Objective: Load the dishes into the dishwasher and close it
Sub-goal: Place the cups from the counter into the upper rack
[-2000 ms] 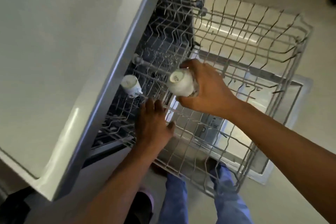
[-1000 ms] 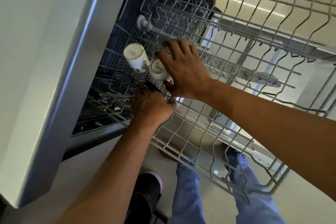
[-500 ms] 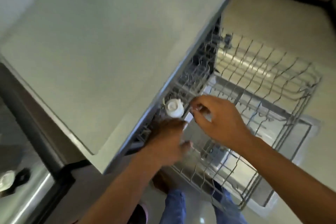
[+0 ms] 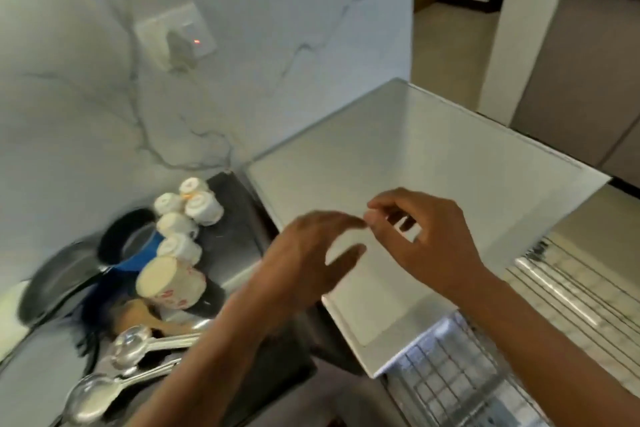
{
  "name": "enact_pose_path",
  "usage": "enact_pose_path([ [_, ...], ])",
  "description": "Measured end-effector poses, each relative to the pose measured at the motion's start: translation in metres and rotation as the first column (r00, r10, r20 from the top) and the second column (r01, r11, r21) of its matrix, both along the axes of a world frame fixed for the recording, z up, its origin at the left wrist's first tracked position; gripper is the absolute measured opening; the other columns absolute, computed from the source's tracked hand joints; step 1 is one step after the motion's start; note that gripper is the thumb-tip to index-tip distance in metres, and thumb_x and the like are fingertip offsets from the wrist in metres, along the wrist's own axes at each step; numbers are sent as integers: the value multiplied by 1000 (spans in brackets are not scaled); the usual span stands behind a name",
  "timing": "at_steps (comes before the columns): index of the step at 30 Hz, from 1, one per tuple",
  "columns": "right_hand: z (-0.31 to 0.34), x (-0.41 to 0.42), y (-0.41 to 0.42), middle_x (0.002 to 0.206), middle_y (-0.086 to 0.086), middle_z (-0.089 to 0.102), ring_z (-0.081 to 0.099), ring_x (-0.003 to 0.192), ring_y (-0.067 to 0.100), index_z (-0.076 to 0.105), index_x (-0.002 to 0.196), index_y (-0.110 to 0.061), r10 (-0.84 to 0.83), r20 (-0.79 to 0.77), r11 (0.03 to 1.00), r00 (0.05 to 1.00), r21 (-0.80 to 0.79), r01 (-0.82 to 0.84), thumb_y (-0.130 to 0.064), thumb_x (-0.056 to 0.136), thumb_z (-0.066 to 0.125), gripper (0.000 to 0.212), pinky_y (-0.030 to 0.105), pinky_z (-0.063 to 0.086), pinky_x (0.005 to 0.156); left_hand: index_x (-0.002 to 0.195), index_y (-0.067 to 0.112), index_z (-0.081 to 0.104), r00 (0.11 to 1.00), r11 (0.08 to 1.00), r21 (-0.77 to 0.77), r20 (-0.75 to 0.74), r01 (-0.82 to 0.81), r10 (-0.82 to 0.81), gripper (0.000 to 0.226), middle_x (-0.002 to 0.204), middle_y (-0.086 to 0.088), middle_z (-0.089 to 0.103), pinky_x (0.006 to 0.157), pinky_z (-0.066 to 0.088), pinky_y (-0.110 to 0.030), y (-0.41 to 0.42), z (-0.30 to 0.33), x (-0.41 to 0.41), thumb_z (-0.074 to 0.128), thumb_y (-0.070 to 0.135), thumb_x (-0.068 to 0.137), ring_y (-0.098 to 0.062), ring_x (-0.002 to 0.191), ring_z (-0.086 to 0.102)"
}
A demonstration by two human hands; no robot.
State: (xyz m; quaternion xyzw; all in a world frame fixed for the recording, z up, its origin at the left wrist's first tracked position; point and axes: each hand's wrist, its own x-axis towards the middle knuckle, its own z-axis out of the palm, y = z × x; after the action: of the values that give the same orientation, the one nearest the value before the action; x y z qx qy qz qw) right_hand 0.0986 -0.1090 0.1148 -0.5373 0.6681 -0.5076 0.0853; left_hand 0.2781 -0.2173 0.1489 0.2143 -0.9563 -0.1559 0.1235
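Note:
Both hands hover empty above the white countertop point(image 4: 433, 156) over the dishwasher. My left hand point(image 4: 311, 253) has relaxed fingers and reaches toward the sink side. My right hand point(image 4: 426, 236) has loosely curled fingers and holds nothing. Several small white cups point(image 4: 188, 215) stand upside down in the steel sink area point(image 4: 235, 239). A larger white cup with red marks point(image 4: 169, 282) lies next to them. Two steel ladles point(image 4: 135, 347) lie at the lower left. The pulled-out wire rack point(image 4: 450, 374) shows at the lower right.
A dark pan point(image 4: 55, 281) and a blue pot with a black rim point(image 4: 128, 236) sit left of the cups. A wooden utensil point(image 4: 138, 315) lies below them. A wall socket point(image 4: 176, 35) is on the marble backsplash. Floor and cabinets lie at the right.
The view has swung up from the rack to the counter and sink. My right hand set a white cup in the rack beside another cup. Both hands have lifted out, empty.

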Motion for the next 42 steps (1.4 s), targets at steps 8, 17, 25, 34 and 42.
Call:
enact_pose_path([
  [8, 14, 81, -161, 122, -12, 70, 65, 105, 6, 62, 134, -31, 240, -138, 966, 961, 137, -221, -64, 91, 56, 55, 34, 58, 88, 149, 37, 42, 814, 825, -163, 143, -542, 563, 70, 155, 3, 47, 114, 36, -50, -149, -1, 124, 64, 63, 88, -26, 141, 44],
  [17, -46, 179, -307, 153, 8, 47, 45, 138, 32, 35, 156, -32, 556, -176, 775, 813, 465, -429, -58, 82, 76, 88, 47, 43, 110, 154, 22, 32, 531, 678, -148, 511, -720, 676, 97, 155, -13, 42, 110, 43, -53, -227, -61, 209, 66, 75, 79, -38, 140, 43],
  [25, -92, 211, -329, 150, 11, 34, 47, 132, 34, 36, 151, -29, 597, -277, 747, 753, 534, -396, -54, 77, 80, 90, 49, 52, 102, 146, 11, 27, 528, 591, -82, 365, -802, 767, 105, 125, -15, 66, 82, 58, -46, -241, -84, 208, 80, 63, 71, -39, 109, 67],
  [34, -64, 180, -301, 156, 4, 36, 38, 142, 28, 23, 159, -30, 593, -210, 768, 777, 439, -467, -58, 73, 86, 110, 48, 42, 114, 119, 23, 35, 565, 568, 8, 110, -823, 818, 85, 98, -4, 63, 70, 54, -43, -227, -33, 188, 77, 70, 62, -30, 83, 63],
  [42, 4, 108, -220, 131, -2, 63, 66, 100, 12, 38, 151, -20, 316, -88, 948, 945, 69, -311, -54, 70, 90, 102, 34, 61, 83, 127, 32, 40, 771, 757, 367, -147, -540, 620, 84, 86, 4, 73, 81, 60, -43, -180, 39, 83, 81, 72, 65, -13, 81, 72],
])
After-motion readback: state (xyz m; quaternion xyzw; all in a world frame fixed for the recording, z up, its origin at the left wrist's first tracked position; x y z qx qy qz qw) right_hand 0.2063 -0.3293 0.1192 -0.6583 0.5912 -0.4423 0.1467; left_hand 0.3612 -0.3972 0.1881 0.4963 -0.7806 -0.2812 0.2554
